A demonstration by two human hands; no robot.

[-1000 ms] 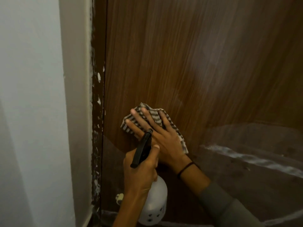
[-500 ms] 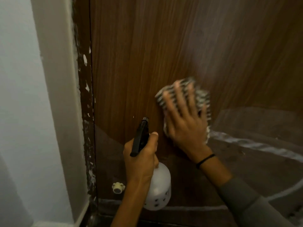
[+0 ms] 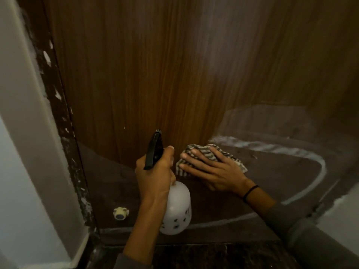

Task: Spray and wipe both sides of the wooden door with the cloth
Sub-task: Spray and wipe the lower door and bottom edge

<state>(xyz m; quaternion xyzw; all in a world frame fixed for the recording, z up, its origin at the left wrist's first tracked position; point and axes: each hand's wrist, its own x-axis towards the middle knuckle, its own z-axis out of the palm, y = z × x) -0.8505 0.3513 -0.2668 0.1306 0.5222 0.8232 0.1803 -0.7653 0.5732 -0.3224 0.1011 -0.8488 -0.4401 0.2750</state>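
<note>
I see the left hand (image 3: 155,177) wrapped round the spray bottle (image 3: 177,208), the right hand (image 3: 215,171) pressing the striped cloth (image 3: 238,164) flat-fingered onto the wooden door (image 3: 155,74).

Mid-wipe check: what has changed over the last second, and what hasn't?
The right hand swept the cloth rightward from near the door's left edge, then down to the top of the darker lower band, by the white streak's left end. The left hand holds the spray bottle as before, nozzle toward the door. Nothing was picked up or released.
</note>
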